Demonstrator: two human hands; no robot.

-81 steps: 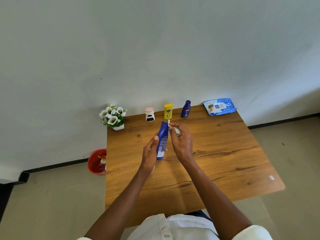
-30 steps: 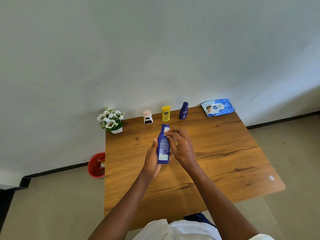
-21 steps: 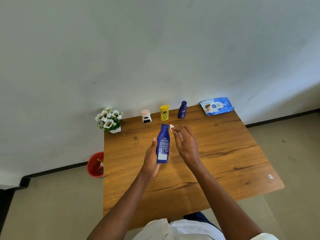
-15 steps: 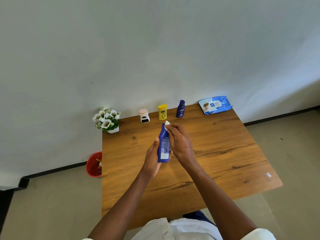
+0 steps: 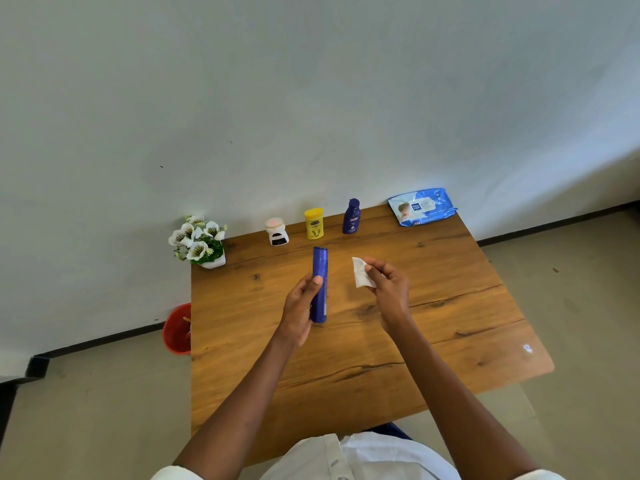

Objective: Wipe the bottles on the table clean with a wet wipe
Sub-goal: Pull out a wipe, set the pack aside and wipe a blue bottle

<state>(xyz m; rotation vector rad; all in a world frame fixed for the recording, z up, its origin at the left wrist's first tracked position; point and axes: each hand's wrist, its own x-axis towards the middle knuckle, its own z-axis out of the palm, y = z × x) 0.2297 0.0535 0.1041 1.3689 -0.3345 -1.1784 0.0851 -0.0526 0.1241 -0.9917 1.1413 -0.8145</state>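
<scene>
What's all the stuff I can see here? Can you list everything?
Table: one, brown wood, against the wall.
Tall bottle: one, blue, held above the table.
Wipe: one, white, held right of the tall bottle, apart from it.
Small bottle: one, blue, back edge.
Yellow bottle: one, left of the small bottle.
White jar: one, pink top, left of the yellow bottle.
Wipes pack: one, blue, back right corner.
Flowers: one white pot, back left corner.
Bucket: one, red, on the floor left of the table.
Left hand: grips the tall bottle.
Right hand: pinches the wipe.
</scene>
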